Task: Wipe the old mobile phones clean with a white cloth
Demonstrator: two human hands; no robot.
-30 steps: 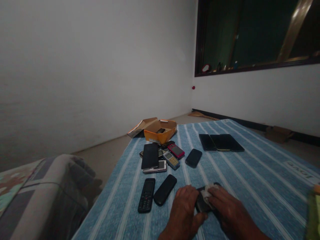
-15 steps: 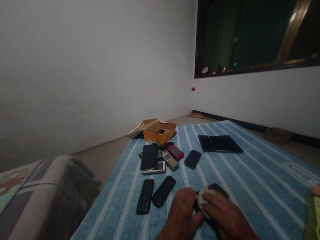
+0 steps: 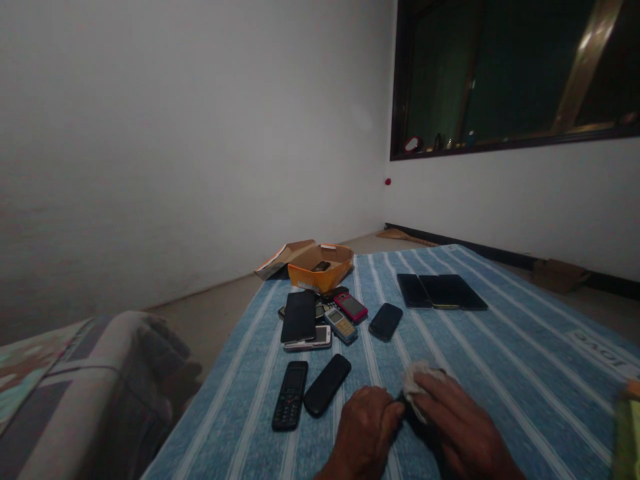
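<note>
My left hand (image 3: 364,432) grips the near edge of a dark phone (image 3: 415,420) lying low in the middle of a blue striped cloth (image 3: 500,360). My right hand (image 3: 457,427) presses a small white wipe (image 3: 416,383) onto the top of that phone, fingers curled over it. Most of the phone is hidden under both hands. Two black phones (image 3: 310,393) lie just left of my left hand.
A heap of several phones (image 3: 320,320) sits mid-cloth, with a dark phone (image 3: 385,321) beside it. A row of black smartphones (image 3: 440,291) lies farther right. An orange cardboard box (image 3: 320,270) stands at the cloth's far edge. A folded blanket (image 3: 85,387) is at the left.
The right hand has slid the wipe up over the phone and now covers it more. The left hand stayed on the phone. The view has shifted slightly.
</note>
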